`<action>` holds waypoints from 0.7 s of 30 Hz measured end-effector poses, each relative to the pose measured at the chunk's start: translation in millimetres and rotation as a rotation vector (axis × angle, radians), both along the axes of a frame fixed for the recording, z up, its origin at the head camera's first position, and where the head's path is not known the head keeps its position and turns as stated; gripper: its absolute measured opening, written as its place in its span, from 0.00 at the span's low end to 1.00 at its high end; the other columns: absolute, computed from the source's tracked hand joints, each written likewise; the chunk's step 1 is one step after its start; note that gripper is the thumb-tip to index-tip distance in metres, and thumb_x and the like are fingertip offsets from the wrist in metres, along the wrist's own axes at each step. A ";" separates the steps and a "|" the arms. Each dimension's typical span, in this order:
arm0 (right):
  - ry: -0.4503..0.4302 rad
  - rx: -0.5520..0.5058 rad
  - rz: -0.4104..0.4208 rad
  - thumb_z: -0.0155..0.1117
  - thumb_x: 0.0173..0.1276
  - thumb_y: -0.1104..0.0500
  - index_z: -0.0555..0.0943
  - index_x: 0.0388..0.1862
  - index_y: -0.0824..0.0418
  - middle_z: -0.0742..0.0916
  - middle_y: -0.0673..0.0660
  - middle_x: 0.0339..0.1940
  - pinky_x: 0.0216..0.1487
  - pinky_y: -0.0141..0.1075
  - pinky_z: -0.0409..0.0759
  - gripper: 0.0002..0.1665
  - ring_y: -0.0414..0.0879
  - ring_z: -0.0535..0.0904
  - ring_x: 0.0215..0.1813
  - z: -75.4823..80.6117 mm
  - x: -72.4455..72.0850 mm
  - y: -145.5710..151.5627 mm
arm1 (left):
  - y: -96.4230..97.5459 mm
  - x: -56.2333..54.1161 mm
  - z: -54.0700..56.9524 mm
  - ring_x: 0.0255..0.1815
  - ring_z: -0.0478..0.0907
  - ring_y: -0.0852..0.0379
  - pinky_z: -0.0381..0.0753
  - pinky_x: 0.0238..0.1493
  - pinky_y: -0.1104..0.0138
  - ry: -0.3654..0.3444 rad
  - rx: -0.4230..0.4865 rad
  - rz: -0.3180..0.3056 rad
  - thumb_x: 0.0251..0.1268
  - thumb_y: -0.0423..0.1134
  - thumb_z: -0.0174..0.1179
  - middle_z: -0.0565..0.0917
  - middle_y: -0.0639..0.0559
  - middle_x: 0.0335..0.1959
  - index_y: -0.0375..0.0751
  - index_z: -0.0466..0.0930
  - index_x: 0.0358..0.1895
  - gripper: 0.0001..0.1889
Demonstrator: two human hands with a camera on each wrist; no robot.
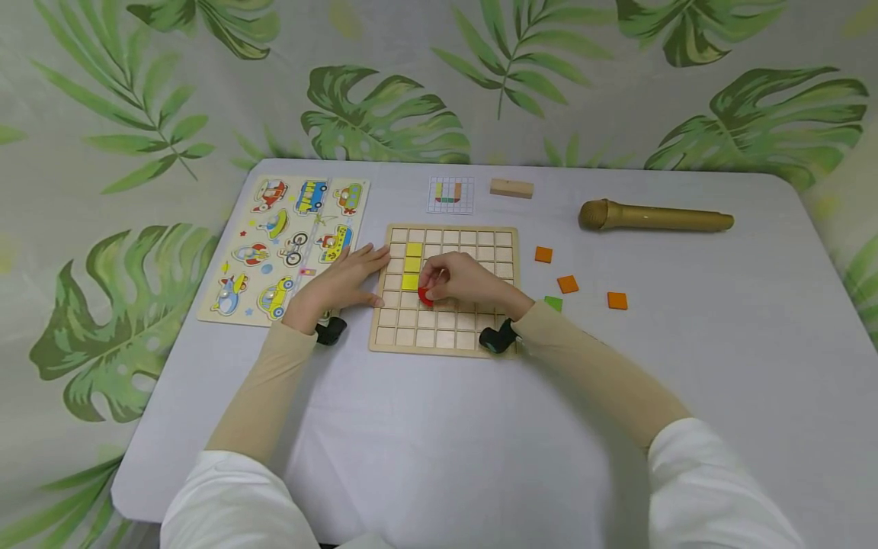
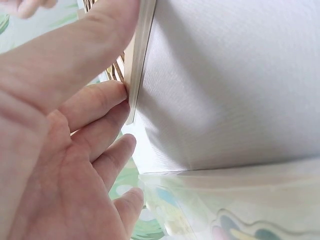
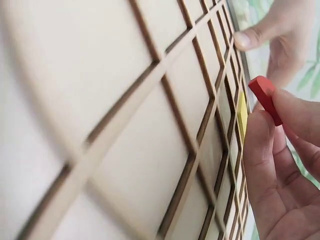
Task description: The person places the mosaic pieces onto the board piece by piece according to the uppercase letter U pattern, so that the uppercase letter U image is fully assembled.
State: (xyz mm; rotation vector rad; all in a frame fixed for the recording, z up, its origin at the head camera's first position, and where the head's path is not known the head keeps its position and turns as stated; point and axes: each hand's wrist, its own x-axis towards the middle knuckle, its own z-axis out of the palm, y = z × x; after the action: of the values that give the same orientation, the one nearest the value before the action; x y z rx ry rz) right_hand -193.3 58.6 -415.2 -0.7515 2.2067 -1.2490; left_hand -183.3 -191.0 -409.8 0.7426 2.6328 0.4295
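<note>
My right hand [image 1: 463, 278] pinches a small red piece with a rounded edge [image 3: 265, 100] between thumb and fingers. It holds the piece over the wooden grid board [image 1: 444, 229], just below and right of a column of yellow square tiles [image 1: 411, 265] lying in the cells. With fingers spread and fairly straight, my left hand [image 1: 339, 284] touches the board's left edge. In the left wrist view, the thumb and fingertips [image 2: 117, 92] meet the board's side. My right hand and wrist hide some of the cells.
Left is a vehicle puzzle board [image 1: 257, 221]. A pattern card [image 1: 450, 195] and wooden block [image 1: 511, 188] lie behind the grid. To the right are orange tiles [image 1: 568, 284], a green tile [image 1: 553, 303] partly behind my arm, and a gold microphone-shaped object [image 1: 655, 217].
</note>
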 end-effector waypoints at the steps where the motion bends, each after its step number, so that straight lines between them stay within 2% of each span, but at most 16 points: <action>1: 0.006 0.007 -0.003 0.65 0.58 0.71 0.81 0.36 0.64 0.82 0.54 0.31 0.39 0.32 0.75 0.07 0.46 0.76 0.35 0.0 0.4 -5.2 | 0.0 0.0 -0.1 0.76 0.40 0.42 0.32 0.72 0.45 -0.001 0.000 0.001 0.56 0.47 0.68 0.51 0.44 0.76 0.32 0.55 0.73 0.45; 5: 0.041 0.045 -0.007 0.65 0.59 0.71 0.82 0.34 0.64 0.83 0.54 0.30 0.38 0.31 0.75 0.06 0.45 0.76 0.34 -0.3 3.2 -21.2 | 0.0 0.0 0.3 0.76 0.40 0.42 0.32 0.72 0.45 -0.003 -0.001 0.003 0.56 0.47 0.68 0.50 0.45 0.76 0.32 0.55 0.73 0.45; 9: 0.121 0.092 -0.009 0.66 0.59 0.70 0.82 0.32 0.64 0.83 0.54 0.27 0.35 0.31 0.74 0.04 0.44 0.76 0.32 -1.1 5.4 -30.6 | -0.4 0.3 0.5 0.76 0.40 0.42 0.32 0.71 0.45 0.000 -0.009 0.000 0.55 0.46 0.68 0.50 0.45 0.76 0.33 0.55 0.73 0.45; 17: 0.276 0.188 -0.009 0.66 0.60 0.68 0.82 0.31 0.62 0.81 0.52 0.25 0.33 0.30 0.71 0.03 0.43 0.74 0.30 -2.8 7.4 -39.3 | -0.9 0.6 0.9 0.76 0.40 0.42 0.33 0.71 0.44 0.002 -0.008 -0.004 0.55 0.46 0.68 0.51 0.45 0.76 0.33 0.55 0.73 0.46; 21: 0.312 0.231 -0.001 0.64 0.61 0.68 0.82 0.31 0.62 0.81 0.52 0.23 0.29 0.30 0.70 0.03 0.43 0.73 0.27 -1.2 10.0 -39.9 | -0.9 1.4 1.8 0.76 0.40 0.41 0.33 0.71 0.44 0.001 0.002 -0.004 0.55 0.46 0.68 0.51 0.44 0.76 0.33 0.55 0.73 0.46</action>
State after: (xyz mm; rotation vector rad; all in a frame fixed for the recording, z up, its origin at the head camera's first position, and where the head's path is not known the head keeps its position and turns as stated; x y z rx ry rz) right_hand -183.2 18.7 -416.4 -0.8995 2.5450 -0.9027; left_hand -182.0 -191.9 -408.0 0.7486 2.6314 0.4312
